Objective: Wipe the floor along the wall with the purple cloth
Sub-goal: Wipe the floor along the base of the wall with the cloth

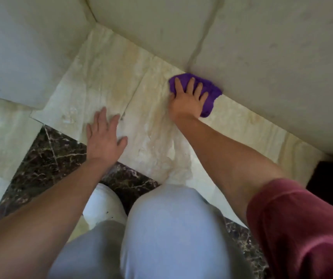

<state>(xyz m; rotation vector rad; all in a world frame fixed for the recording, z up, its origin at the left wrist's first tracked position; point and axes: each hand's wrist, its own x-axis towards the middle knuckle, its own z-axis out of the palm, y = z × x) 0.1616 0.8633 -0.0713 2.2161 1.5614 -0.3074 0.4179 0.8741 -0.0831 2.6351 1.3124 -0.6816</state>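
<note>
Fingers spread flat, the right hand [187, 98] presses the bunched purple cloth [212, 90] against the pale wall [272, 77], and the ungripped cloth could slip away underneath.

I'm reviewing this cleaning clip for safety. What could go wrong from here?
The purple cloth is bunched under the right hand, so it may skip the seam where floor meets wall. The fingertips sit close to the wall and could scrape it. The left hand is braced flat on glossy tile and might slide if it bears weight.
</note>
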